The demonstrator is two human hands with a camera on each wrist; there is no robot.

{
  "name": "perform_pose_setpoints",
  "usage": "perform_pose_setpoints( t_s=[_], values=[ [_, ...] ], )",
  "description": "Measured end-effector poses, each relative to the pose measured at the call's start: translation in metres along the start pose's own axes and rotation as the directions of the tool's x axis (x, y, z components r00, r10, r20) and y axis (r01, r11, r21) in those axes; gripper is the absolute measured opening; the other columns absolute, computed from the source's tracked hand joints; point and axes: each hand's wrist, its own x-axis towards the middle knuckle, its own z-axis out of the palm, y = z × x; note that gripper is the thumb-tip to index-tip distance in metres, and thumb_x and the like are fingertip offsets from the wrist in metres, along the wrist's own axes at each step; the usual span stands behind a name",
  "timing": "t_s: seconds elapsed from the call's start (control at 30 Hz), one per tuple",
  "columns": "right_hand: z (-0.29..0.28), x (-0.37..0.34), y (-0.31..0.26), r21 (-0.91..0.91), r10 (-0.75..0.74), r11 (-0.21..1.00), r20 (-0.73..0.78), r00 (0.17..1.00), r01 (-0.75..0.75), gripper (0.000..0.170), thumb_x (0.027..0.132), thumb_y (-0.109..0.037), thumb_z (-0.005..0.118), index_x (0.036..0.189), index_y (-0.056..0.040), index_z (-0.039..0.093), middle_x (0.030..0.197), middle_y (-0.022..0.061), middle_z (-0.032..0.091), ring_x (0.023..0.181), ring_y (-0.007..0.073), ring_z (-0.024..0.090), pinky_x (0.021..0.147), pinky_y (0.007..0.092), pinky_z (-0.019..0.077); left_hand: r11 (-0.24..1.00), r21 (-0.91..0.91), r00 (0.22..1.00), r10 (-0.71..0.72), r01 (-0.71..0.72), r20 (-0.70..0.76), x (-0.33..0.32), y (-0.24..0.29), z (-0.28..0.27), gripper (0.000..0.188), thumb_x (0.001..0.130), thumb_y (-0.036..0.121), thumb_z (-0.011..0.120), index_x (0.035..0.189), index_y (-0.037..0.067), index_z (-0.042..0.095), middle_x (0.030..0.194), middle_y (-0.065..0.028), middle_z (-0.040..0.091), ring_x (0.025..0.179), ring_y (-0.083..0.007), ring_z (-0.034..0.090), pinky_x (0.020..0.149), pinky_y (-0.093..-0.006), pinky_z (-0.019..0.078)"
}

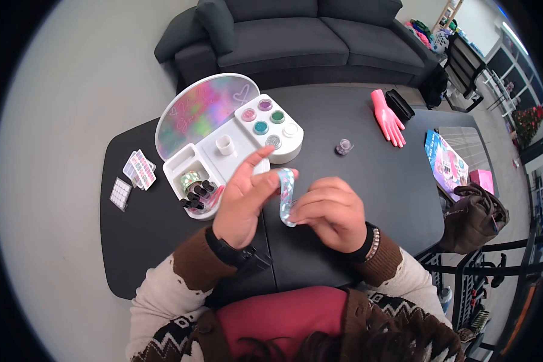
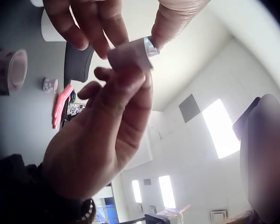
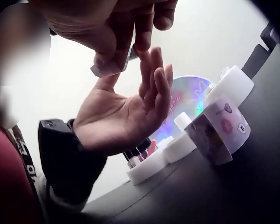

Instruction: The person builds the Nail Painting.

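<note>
A shiny iridescent strip of film (image 1: 286,196) curves between both hands above the table. My left hand (image 1: 240,202), palm turned up, pinches its upper end between thumb and index finger while the other fingers extend. Fingers of my right hand (image 1: 332,211) pinch the lower end. In the left wrist view the pale back of the strip (image 2: 129,55) curls between the two hands. Below the hands in the right wrist view is a printed roll of film (image 3: 224,128) with lips and hearts.
An open white nail kit (image 1: 208,148) with a holographic lid stands ahead, holding small pots and black-capped bottles (image 1: 199,194). Sticker sheets (image 1: 142,169) lie left. To the right are a small roll (image 1: 344,146), a pink model hand (image 1: 388,120), a box (image 1: 446,157) and a bag (image 1: 476,217).
</note>
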Motion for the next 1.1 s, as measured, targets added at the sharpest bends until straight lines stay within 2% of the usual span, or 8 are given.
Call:
perform_pose_setpoints(
  t_s=[0.3, 0.53, 0.6, 0.73, 0.8, 0.87, 0.93, 1.1],
  values=[
    [0.019, -0.008, -0.002, -0.271, -0.047, 0.962, -0.041, 0.998, 0.034, 0.045, 0.08, 0.001, 0.086, 0.123, -0.0107, 0.081, 0.113, 0.0029, 0.08, 0.107, 0.0285, 0.072, 0.093, 0.0393, 0.0605, 0.997, 0.045, 0.998, -0.069, 0.068, 0.005, -0.009, -0.013, 0.012, 0.077, 0.111, 0.024, 0.071, 0.17, 0.003, 0.027, 0.136, -0.0147, 0.072, 0.131, -0.0196, 0.067, 0.114, -0.0366, 0.0522],
    [0.02, 0.004, -0.017, -0.26, -0.04, 0.965, -0.01, 0.999, 0.036, 0.047, 0.08, -0.002, 0.087, 0.125, -0.0095, 0.081, 0.112, 0.0038, 0.081, 0.102, 0.0282, 0.073, 0.092, 0.0412, 0.0602, 0.999, 0.018, 0.998, 0.04, -0.041, 0.053, -0.009, -0.002, 0.009, 0.083, 0.107, 0.022, 0.076, 0.17, 0.002, 0.027, 0.131, -0.0139, 0.071, 0.135, -0.0236, 0.068, 0.113, -0.0389, 0.0549],
    [0.004, 0.0, -0.015, -0.113, 0.002, 0.994, -0.022, 1.0, -0.004, 0.041, 0.079, -0.002, 0.086, 0.12, -0.0087, 0.083, 0.107, 0.0045, 0.082, 0.1, 0.0275, 0.073, 0.09, 0.0403, 0.0591, 0.997, 0.049, 0.996, 0.053, -0.056, 0.067, -0.009, 0.003, 0.006, 0.083, 0.106, 0.02, 0.077, 0.17, 0.002, 0.027, 0.13, -0.0149, 0.073, 0.135, -0.0234, 0.068, 0.113, -0.0381, 0.0549],
    [-0.012, -0.02, 0.004, 0.087, 0.246, 0.969, -0.224, 0.943, -0.232, 0.027, 0.084, 0.002, 0.073, 0.11, -0.0043, 0.078, 0.116, 0.0129, 0.08, 0.103, 0.0251, 0.07, 0.088, 0.0368, 0.0552, 0.967, 0.251, 0.998, 0.038, -0.051, 0.057, -0.009, 0.014, 0.006, 0.091, 0.098, 0.013, 0.087, 0.168, 0.002, 0.031, 0.116, -0.0156, 0.084, 0.117, -0.0166, 0.075, 0.114, -0.0379, 0.0513],
    [-0.009, -0.017, 0.004, 0.171, 0.333, 0.939, -0.24, 0.912, -0.298, 0.036, 0.086, 0.0, 0.073, 0.122, -0.0032, 0.076, 0.13, 0.0176, 0.076, 0.113, 0.0269, 0.068, 0.093, 0.0367, 0.053, 0.659, 0.712, 0.968, 0.126, -0.244, 0.215, -0.008, 0.018, 0.003, 0.095, 0.091, 0.018, 0.093, 0.167, 0.004, 0.037, 0.111, -0.0125, 0.086, 0.109, -0.0138, 0.077, 0.116, -0.0401, 0.0493],
    [-0.011, -0.004, 0.002, 0.274, 0.323, 0.922, -0.162, 0.932, -0.272, 0.042, 0.087, -0.002, 0.074, 0.129, -0.0043, 0.075, 0.139, 0.0179, 0.072, 0.122, 0.0296, 0.064, 0.104, 0.0406, 0.0491, 0.739, 0.65, 0.98, 0.07, -0.177, 0.186, -0.01, 0.015, 0.005, 0.097, 0.086, 0.022, 0.096, 0.165, 0.006, 0.041, 0.107, -0.0105, 0.087, 0.11, -0.0152, 0.078, 0.116, -0.0418, 0.048],
    [-0.02, 0.003, -0.002, 0.056, 0.241, 0.968, 0.057, 0.969, -0.244, 0.034, 0.087, -0.004, 0.077, 0.12, -0.0122, 0.081, 0.142, 0.0096, 0.072, 0.13, 0.0333, 0.062, 0.12, 0.0491, 0.0383, 0.684, 0.711, 0.976, 0.006, -0.162, 0.217, -0.011, 0.016, 0.005, 0.095, 0.087, 0.021, 0.095, 0.165, 0.006, 0.041, 0.108, -0.0122, 0.086, 0.113, -0.0196, 0.08, 0.115, -0.0412, 0.0491],
    [-0.013, -0.001, 0.01, 0.098, 0.214, 0.967, 0.185, 0.959, -0.234, 0.017, 0.092, -0.005, 0.082, 0.107, -0.0126, 0.081, 0.125, 0.0031, 0.08, 0.123, 0.0282, 0.065, 0.117, 0.0465, 0.0433, 0.692, 0.712, 0.97, -0.077, -0.115, 0.232, -0.009, 0.016, 0.001, 0.09, 0.091, 0.017, 0.091, 0.164, 0.005, 0.039, 0.11, -0.0141, 0.086, 0.114, -0.0209, 0.08, 0.113, -0.04, 0.051]
  ],
)
